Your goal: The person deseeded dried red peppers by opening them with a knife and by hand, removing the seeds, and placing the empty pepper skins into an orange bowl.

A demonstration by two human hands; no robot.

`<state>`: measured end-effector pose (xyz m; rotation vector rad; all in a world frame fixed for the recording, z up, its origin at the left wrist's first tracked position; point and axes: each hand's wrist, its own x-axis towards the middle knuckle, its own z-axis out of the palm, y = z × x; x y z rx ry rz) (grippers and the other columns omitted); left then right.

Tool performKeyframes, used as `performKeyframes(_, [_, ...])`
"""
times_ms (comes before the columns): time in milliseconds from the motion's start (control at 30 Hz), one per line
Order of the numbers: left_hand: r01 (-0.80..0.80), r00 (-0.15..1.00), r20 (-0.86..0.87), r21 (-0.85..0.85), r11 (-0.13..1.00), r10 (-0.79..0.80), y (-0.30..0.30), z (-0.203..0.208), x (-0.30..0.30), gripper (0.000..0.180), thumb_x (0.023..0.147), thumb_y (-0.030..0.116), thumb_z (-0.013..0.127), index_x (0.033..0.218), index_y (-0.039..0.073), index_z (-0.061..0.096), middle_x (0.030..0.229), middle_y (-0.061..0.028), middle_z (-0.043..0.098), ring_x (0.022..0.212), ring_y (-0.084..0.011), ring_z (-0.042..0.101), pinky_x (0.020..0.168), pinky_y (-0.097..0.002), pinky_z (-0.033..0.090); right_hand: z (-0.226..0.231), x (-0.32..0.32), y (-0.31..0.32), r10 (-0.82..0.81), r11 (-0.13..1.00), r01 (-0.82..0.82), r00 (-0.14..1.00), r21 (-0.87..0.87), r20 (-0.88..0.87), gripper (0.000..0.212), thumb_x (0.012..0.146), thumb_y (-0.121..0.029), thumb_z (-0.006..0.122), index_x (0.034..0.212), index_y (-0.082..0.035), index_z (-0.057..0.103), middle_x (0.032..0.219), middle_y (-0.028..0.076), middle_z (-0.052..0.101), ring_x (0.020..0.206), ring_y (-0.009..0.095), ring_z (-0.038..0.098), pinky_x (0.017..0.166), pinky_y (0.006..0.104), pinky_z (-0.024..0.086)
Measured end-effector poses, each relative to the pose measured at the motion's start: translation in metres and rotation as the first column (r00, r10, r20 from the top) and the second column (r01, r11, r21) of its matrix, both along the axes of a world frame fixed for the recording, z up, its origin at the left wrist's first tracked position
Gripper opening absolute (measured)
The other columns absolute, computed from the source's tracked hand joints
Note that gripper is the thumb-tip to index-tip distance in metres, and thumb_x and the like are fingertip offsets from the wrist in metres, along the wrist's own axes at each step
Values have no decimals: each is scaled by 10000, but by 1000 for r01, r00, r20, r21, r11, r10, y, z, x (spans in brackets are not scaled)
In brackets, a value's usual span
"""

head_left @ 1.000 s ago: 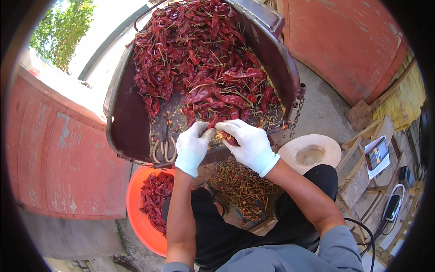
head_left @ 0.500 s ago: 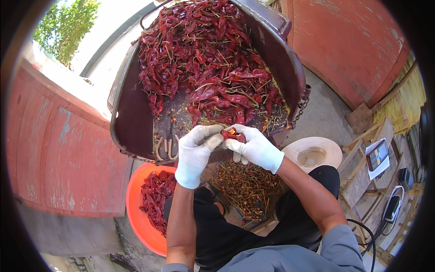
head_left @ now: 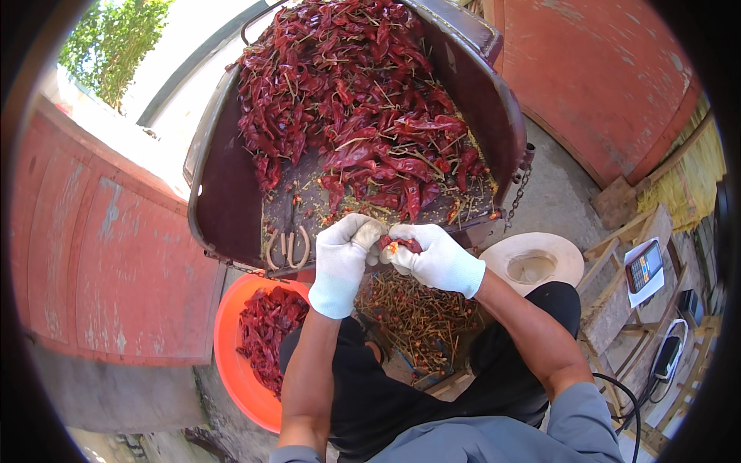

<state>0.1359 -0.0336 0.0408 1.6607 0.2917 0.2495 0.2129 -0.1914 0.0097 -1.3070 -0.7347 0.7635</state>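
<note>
Both my hands wear white knit gloves and meet just below the front edge of a dark maroon metal cart bed [head_left: 224, 185]. A crumpled dried chili pepper [head_left: 409, 245] with a torn end showing orange and pale inside is between them. My right hand [head_left: 438, 261] is closed around it. Against its left end, the fingers of my left hand [head_left: 341, 258] are pinched; the exact grip is hidden by the glove. A large heap of dried red chilies [head_left: 340, 100] with stems fills much of the cart bed.
An orange basin [head_left: 231, 370] at lower left holds red chili pieces. Between my legs lies a pile of stems [head_left: 421, 324]. A pale straw hat [head_left: 532, 262] sits at right, near wooden crates [head_left: 602, 316] bearing a calculator-like device [head_left: 644, 266]. A chain [head_left: 519, 197] hangs off the cart.
My hands have come down slightly and turned the chili, so its torn, pale end now faces toward me. My left fingers are more tightly closed. The view has shifted a little.
</note>
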Motion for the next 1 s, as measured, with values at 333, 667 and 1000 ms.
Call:
performKeyframes(333, [78,992,121,-353,932,-37,9,-6,1,231,966,205,651,1074,2,675,893,-35,676,768,-91,592,714,-248,484,3,3,-3,-14,999,18,985,26,-174,190,957,-98,617,1112,10,640,825,3,655,707,117,623,671,278,519])
performKeyframes(667, [-12,982,186,117,993,-10,6,-2,-2,174,896,0,689,1066,-35,694,962,-67,701,880,-125,660,804,-272,541,5,-2,5,-182,968,198,977,-155,109,287,935,-190,675,1172,-29,649,891,107,716,781,173,668,749,325,529])
performKeyframes(1000, [-98,994,-50,0,995,98,-3,7,-2,186,928,97,680,1085,5,721,938,-24,728,783,-49,621,662,-207,486,-2,-2,6,-320,916,345,936,-206,145,254,901,-232,708,1093,-66,696,809,141,693,722,185,656,702,319,517])
